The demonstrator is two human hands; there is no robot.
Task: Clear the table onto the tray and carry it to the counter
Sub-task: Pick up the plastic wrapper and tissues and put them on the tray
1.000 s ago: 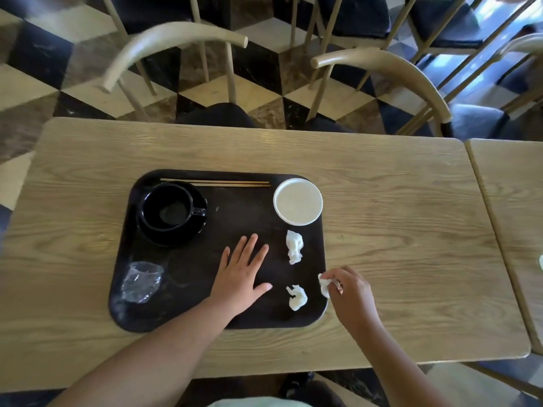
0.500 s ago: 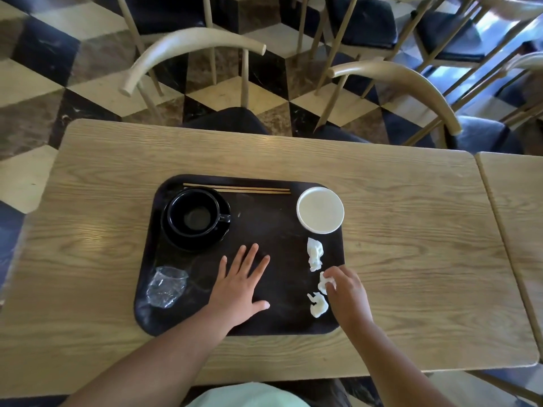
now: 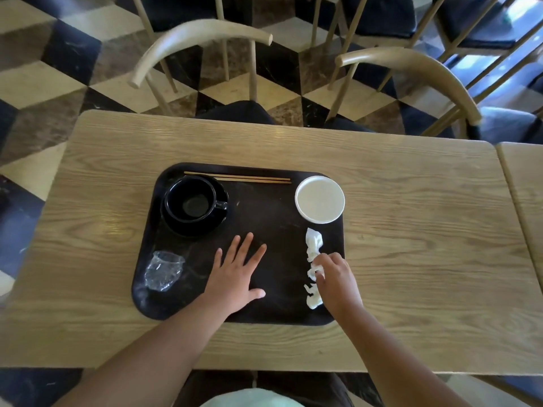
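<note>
The left hand [image 3: 238, 277] lies flat on the black tray [image 3: 264, 218], fingers spread wide and holding nothing, while the right hand [image 3: 335, 277] is down at the tray's right edge with its fingertips pinched on a crumpled white tissue [image 3: 315, 271]. Another tissue wad [image 3: 313, 242] sits just above it and a third [image 3: 313, 298] just below, partly under the hand. On the tray, which rests on the wooden table [image 3: 411, 230], stand a black cup [image 3: 191, 202] on a saucer, chopsticks [image 3: 238, 178] along the far edge, a white dish [image 3: 319, 199] and a crushed clear plastic cup [image 3: 163, 270].
</note>
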